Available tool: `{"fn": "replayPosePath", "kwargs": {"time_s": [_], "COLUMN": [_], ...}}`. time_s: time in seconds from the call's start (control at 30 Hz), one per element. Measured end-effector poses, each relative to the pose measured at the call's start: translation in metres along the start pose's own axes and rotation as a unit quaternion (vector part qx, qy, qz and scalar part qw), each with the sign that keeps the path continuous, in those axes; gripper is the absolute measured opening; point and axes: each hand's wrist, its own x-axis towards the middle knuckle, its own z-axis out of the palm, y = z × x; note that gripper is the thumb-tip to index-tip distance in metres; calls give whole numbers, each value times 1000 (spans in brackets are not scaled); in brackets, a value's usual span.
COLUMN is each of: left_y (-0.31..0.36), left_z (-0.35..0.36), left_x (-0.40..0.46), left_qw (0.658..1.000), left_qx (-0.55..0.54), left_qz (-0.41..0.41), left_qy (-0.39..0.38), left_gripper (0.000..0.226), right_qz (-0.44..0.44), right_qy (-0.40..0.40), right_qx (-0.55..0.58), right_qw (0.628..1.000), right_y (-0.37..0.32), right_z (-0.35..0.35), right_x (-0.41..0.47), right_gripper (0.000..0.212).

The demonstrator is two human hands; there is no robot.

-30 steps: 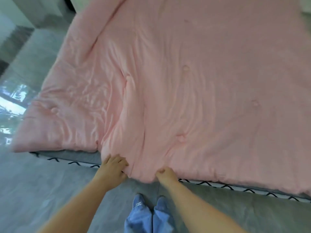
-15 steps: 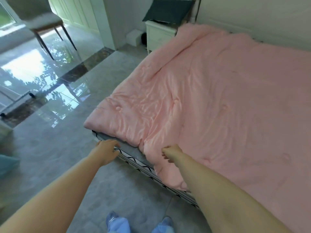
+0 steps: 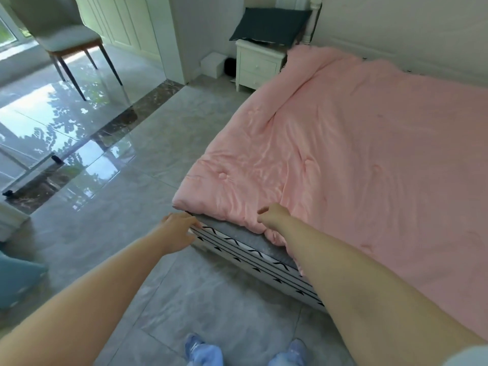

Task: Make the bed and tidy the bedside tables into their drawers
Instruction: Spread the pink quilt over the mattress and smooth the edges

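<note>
My left hand (image 3: 179, 228) rests w/ fingers spread on the mattress (image 3: 237, 233) corner; right hand (image 3: 272, 215) fingers curled, grip unclear. Pink quilt (image 3: 343, 159) edge sits just past the fingertips, bunched. Risk: pulling one-sided skews it, baring more mattress.

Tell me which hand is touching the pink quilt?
The right hand, resting on the pink quilt near its corner; the left hand is by the patterned mattress edge instead.

quilt (image 3: 356, 159) on bed, nightstand (image 3: 257, 67) behind
</note>
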Motion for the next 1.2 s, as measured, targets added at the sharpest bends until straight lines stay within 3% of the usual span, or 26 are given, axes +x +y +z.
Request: {"fn": "replayPosePath", "kwargs": {"time_s": [0.23,0.47,0.8,1.0,1.2], "left_y": [-57,-77,-85,-76,-80], "left_z": [-28,-44,-55,-45,-10], "left_x": [0,49,165,220,277], "left_qw": [999,999,991,969,960], "left_qx": [20,13,-58,-163,-32], "left_qz": [37,47,49,117,212], "left_qy": [3,-16,-108,-147,-179], "left_gripper": [36,37,34,23,26], "right_qz": [-4,28,159,276,331], "right_qy": [-27,-27,-29,-41,-3], "right_qx": [-12,84,95,187,212], "right_qw": [1000,996,982,942,919], "right_y": [-46,-56,-70,-76,-51], "right_z": [37,47,46,63,88], "right_x": [-5,41,130,177,189], "right_gripper": [51,59,67,85,98]}}
